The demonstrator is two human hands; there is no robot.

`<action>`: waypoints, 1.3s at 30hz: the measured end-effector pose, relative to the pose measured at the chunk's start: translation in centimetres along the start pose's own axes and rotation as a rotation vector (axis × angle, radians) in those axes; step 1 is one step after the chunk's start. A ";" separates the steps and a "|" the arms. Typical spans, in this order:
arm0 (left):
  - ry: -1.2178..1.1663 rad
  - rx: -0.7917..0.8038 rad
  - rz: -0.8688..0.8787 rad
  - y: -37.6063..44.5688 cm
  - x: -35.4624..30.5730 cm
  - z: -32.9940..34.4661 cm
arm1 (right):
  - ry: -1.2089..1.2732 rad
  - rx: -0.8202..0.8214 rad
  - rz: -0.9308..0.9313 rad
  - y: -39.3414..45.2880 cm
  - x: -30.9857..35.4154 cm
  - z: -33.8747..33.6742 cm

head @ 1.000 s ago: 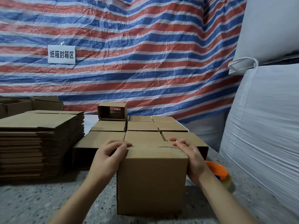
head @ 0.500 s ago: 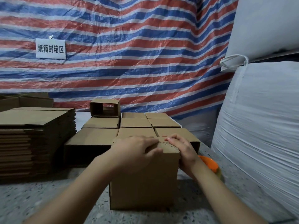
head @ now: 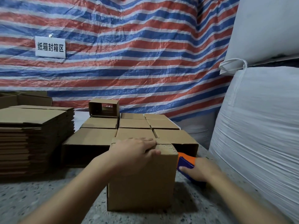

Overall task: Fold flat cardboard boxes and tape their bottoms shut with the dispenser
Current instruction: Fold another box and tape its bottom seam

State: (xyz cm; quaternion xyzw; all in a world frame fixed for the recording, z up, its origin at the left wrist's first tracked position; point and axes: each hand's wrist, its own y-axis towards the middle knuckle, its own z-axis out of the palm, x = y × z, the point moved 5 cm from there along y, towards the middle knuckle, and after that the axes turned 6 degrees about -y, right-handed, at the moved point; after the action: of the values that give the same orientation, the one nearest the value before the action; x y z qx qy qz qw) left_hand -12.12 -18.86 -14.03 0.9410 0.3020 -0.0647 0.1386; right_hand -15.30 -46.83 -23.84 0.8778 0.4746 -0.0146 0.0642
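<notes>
A folded cardboard box [head: 140,186] stands on the speckled table in front of me, its closed flaps facing up. My left hand [head: 134,151] lies across the top and presses the flaps flat, fingers stretched toward the right edge. To the box's right, my right hand [head: 199,171] grips the orange and blue tape dispenser [head: 186,162], which sits low beside the box; most of it is hidden by the hand and the box.
A tall stack of flat boxes [head: 32,139] fills the left. Several folded boxes [head: 134,123] sit in rows behind the one I hold. Big white sacks [head: 258,126] close off the right side. A striped tarp [head: 129,54] hangs behind.
My right hand left the box top and dropped to the right onto the tape dispenser. My left hand slid across the flaps and now holds them down alone.
</notes>
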 end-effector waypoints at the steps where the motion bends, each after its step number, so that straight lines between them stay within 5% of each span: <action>1: 0.001 -0.002 0.004 0.0 -0.1 0.0 | 0.006 -0.015 -0.004 0.0 0.0 0.5; 6: -0.036 0.033 0.018 -0.3 -0.4 -0.5 | 0.065 -0.033 0.000 -0.1 -0.4 0.5; 9: -0.155 0.075 -0.009 -0.6 -0.1 -0.9 | 0.367 -0.019 0.044 -0.6 -1.8 -3.3; 13: -0.474 0.135 -0.102 -0.9 0.2 -1.2 | 0.844 -0.205 0.044 -2.9 -3.3 -12.7; 18: -0.748 0.004 -0.136 -1.1 1.4 -2.3 | 1.234 0.080 -0.252 -4.3 1.6 -19.6; 23: -1.204 -0.201 -0.239 -0.8 3.2 -2.5 | 1.116 0.358 -0.375 -4.1 7.1 -20.6; 27: -1.550 -0.340 -0.279 -1.0 3.8 -3.1 | 0.955 0.392 -0.387 -3.1 8.8 -20.9; 39: -1.591 -0.409 -0.303 -1.1 5.0 -2.8 | 0.801 0.440 -0.437 -2.7 10.4 -21.4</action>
State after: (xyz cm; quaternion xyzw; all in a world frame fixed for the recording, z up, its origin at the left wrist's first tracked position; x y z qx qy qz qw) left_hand -8.55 -14.43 -12.65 0.5197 0.2431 -0.6720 0.4682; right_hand -12.60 -34.03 -3.83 0.6872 0.6203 0.2105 -0.3141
